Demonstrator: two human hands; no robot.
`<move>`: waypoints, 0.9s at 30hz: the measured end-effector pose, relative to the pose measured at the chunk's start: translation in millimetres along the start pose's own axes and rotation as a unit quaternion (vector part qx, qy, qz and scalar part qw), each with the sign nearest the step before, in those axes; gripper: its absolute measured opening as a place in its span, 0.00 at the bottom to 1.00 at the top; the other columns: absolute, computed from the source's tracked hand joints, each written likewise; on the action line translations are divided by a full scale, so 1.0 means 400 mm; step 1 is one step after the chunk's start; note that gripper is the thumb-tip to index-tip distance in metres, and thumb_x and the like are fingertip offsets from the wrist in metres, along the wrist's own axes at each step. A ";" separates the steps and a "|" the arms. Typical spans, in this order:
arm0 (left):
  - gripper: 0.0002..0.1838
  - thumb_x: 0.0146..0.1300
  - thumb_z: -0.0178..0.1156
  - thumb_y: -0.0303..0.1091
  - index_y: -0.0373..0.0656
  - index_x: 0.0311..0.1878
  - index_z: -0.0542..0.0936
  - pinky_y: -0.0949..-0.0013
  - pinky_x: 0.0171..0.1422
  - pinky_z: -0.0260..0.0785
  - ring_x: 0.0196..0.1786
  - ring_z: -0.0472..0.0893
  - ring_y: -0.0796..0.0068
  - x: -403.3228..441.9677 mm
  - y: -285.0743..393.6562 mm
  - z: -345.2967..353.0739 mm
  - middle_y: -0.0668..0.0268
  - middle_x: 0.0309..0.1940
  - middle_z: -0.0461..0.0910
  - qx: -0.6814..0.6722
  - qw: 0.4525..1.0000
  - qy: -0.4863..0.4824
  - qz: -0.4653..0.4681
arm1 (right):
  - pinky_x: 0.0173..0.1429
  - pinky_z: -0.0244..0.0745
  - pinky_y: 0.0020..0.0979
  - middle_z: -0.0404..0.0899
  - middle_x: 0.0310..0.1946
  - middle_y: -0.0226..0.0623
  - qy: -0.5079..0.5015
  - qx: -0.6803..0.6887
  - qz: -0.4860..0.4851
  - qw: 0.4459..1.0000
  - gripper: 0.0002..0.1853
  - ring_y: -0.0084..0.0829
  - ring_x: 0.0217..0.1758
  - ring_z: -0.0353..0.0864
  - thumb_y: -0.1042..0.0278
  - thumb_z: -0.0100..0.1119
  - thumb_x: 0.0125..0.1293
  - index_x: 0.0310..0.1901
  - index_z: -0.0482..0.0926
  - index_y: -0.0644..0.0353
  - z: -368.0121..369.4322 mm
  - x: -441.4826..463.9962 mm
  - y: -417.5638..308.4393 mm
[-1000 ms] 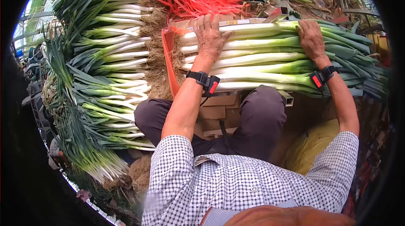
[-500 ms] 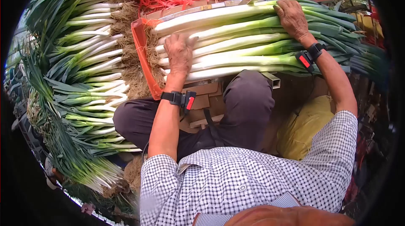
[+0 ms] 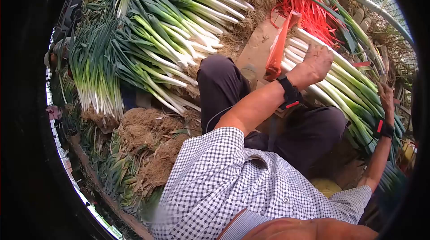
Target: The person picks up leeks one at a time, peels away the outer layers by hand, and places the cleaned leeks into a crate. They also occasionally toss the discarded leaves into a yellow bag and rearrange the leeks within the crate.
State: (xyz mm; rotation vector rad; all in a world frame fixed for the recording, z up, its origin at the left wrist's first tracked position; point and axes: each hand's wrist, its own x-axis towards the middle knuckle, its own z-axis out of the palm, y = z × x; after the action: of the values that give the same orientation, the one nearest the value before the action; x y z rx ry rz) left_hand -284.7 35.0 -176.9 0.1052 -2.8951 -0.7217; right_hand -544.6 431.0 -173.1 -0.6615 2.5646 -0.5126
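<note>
two-handed at leeks [image 3: 351,78], with left hand [image 3: 318,63] loosely open on top near red plate [image 3: 277,49] and right hand [image 3: 385,95] at green edge. can't tell closure of right hand

No text, label, brand or number is showing legibly. The cardboard [image 3: 256,43] beside the orange strip [image 3: 278,47] is carrying a faint mark, possibly print, too blurred to read. Right of that strip, the black wristbands [image 3: 289,92] are displaying red patches [image 3: 292,105] without readable lettering.
</note>
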 end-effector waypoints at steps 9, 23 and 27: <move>0.15 0.71 0.58 0.45 0.44 0.38 0.84 0.54 0.38 0.75 0.30 0.83 0.49 -0.333 -0.371 -0.674 0.53 0.29 0.83 0.145 0.973 0.175 -0.042 | 0.53 0.75 0.24 0.85 0.46 0.33 0.245 -0.052 -0.175 0.952 0.18 0.21 0.46 0.82 0.63 0.52 0.78 0.63 0.77 0.61 -0.132 -0.274 -0.483; 0.13 0.65 0.60 0.33 0.32 0.45 0.79 0.58 0.42 0.78 0.39 0.85 0.58 -1.669 -0.887 0.086 0.51 0.39 0.83 -0.299 0.518 0.175 -0.782 | 0.50 0.75 0.26 0.84 0.32 0.31 0.175 -0.029 -0.182 0.967 0.15 0.21 0.40 0.83 0.63 0.54 0.76 0.54 0.82 0.63 0.162 -0.285 -0.882; 0.33 0.59 0.68 0.49 0.27 0.55 0.78 0.58 0.57 0.73 0.52 0.83 0.55 -1.412 -0.779 -0.024 0.50 0.51 0.83 -0.135 0.491 0.170 -0.844 | 0.50 0.75 0.26 0.84 0.33 0.33 0.171 -0.016 -0.102 0.980 0.13 0.21 0.39 0.83 0.67 0.55 0.75 0.54 0.82 0.64 0.200 -0.268 -0.861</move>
State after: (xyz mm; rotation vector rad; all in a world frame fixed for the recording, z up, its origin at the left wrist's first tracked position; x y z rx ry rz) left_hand 283.1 -184.5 -390.9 2.7054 -1.2519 -0.9679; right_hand -295.7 186.8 -50.8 -0.9233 2.8445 -0.7080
